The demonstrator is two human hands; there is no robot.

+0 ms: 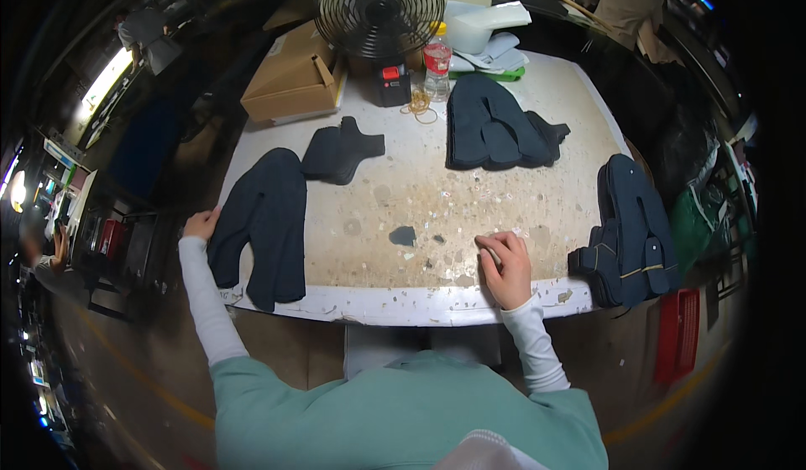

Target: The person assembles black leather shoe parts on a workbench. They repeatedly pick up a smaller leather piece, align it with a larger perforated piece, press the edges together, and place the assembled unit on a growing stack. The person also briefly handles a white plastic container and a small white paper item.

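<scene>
My left hand [201, 223] is at the outer left edge of a dark navy, horseshoe-shaped stack of pieces like shoe uppers [265, 210], its fingers closed on that edge and partly hidden. The stack lies at the table's left front, its two legs pointing toward me. My right hand [507, 270] is over the front right of the table, fingers loosely curled, thumb apart from the index finger. Nothing shows in it. Left of it lie a small dark scrap [403, 236] and smaller bits. Beyond the left stack are smaller dark cut pieces [342, 152].
More dark stacks lie at the back [495, 130] and right edge [631, 235], the latter with bands around it. Along the far side stand a cardboard box [294, 75], a black fan [378, 8], a bottle [437, 67] and rubber bands [420, 107]. A red crate [677, 336] is at right.
</scene>
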